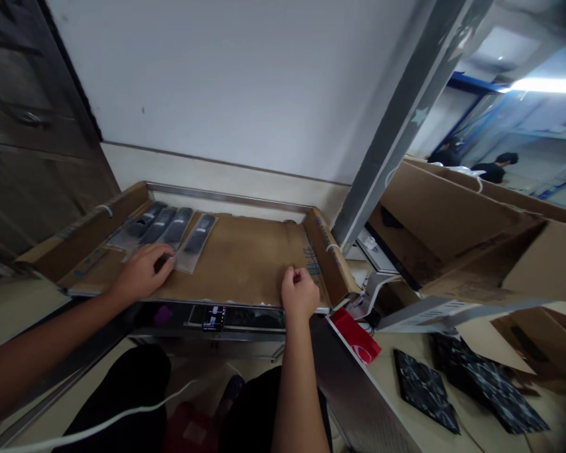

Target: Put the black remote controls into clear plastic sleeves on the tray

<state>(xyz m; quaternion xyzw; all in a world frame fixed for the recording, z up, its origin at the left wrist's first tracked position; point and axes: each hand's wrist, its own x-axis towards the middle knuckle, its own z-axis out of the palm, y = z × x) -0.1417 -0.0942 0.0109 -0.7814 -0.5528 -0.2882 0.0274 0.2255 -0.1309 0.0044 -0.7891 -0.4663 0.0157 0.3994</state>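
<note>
Cardboard, brown and laid flat as a tray lining (249, 258), is bounded at the rear by a grey metal rail (231, 196) and at the sides by a folded brown cardboard left wall (89, 229) and a matching right wall (327, 255), each fitted with a white tie. Four dark elongated items in translucent plastic sleeves (175, 228) are placed side by side near the left wall, three close together and the rightmost sleeve (198, 242) set slightly apart. By their lower ends the left hand (147, 270) is held, its fingers bent with a gap visible between thumb and forefinger; whether a sleeve is gripped cannot be told. The right hand (300, 293) is held over the front edge near the right wall, its fingers curled together into a loose fist. Between the rightmost sleeve and the right wall, a broad stretch of lining is exposed for movement. Below the front edge a black phone with a lit screen (214, 318) is seen, and outside the right front corner a red box (356, 335) is placed.
</note>
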